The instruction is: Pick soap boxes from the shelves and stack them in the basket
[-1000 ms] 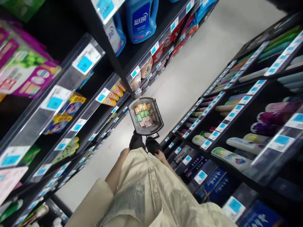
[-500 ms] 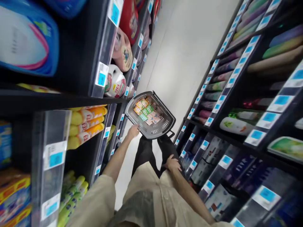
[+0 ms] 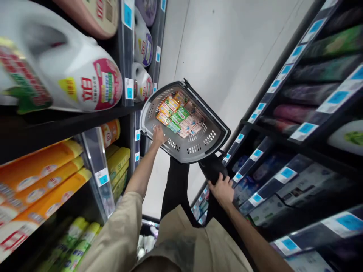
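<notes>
Your left hand (image 3: 159, 135) reaches into the basket (image 3: 198, 149), fingers loose on the packets (image 3: 178, 117); grasp one squarely. Right hand (image 3: 224, 190) rests on knee, empty.

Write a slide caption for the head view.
Left hand reaches into a grey basket of small packets; right hand rests on the knee.

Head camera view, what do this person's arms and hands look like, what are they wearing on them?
Both hands are bare: no gloves, rings or watch show. The left hand comes from a forearm left bare up to a loose beige short sleeve ending near the elbow. The right hand has a bare forearm too; its sleeve is out of the picture. The beige matches the shirt below.
</notes>
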Tool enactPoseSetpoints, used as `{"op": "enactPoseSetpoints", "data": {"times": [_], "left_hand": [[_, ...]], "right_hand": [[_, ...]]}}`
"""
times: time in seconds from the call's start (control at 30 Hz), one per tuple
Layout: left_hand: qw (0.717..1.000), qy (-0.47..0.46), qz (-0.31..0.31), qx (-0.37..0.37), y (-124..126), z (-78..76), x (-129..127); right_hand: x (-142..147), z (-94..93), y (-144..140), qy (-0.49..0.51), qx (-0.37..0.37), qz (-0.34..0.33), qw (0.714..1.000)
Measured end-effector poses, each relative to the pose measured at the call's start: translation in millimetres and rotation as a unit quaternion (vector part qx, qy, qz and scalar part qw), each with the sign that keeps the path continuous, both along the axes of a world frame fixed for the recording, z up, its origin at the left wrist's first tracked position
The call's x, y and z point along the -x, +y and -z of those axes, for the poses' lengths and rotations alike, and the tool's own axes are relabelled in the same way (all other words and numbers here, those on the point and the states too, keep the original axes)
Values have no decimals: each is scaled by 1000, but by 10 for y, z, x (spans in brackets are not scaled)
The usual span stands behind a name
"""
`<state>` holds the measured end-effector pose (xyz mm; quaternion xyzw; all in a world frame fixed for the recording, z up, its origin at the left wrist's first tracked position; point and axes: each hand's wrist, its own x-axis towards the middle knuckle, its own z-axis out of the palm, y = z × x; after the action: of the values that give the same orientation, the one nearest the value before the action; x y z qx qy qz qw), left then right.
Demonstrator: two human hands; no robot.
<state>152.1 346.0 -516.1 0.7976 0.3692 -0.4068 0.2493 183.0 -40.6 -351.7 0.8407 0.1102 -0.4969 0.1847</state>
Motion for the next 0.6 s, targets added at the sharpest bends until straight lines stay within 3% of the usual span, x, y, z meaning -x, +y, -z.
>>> {"op": "enactPoseSetpoints", "data": {"times": [0.23,0.33,0.47,0.53,0.6], "left_hand": [[995,-37,-55,-69,42,1115,-207],[994,-34,-65,-80,145,1503,-263],[983,-33,-89,-158,208,1725,-205],[980,-34,-92,-175,117,1719,-166],[984,-31,-92,-147,-95,1642,-142]], "right_hand": [[-381,337,-191,4,-90,-69,994],[-418,391,-140,25,-95,-109,989],[-448,421,-50,52,-101,-139,984],[-477,424,-59,49,-101,-143,983],[-510,417,-98,42,-97,-152,983]]}}
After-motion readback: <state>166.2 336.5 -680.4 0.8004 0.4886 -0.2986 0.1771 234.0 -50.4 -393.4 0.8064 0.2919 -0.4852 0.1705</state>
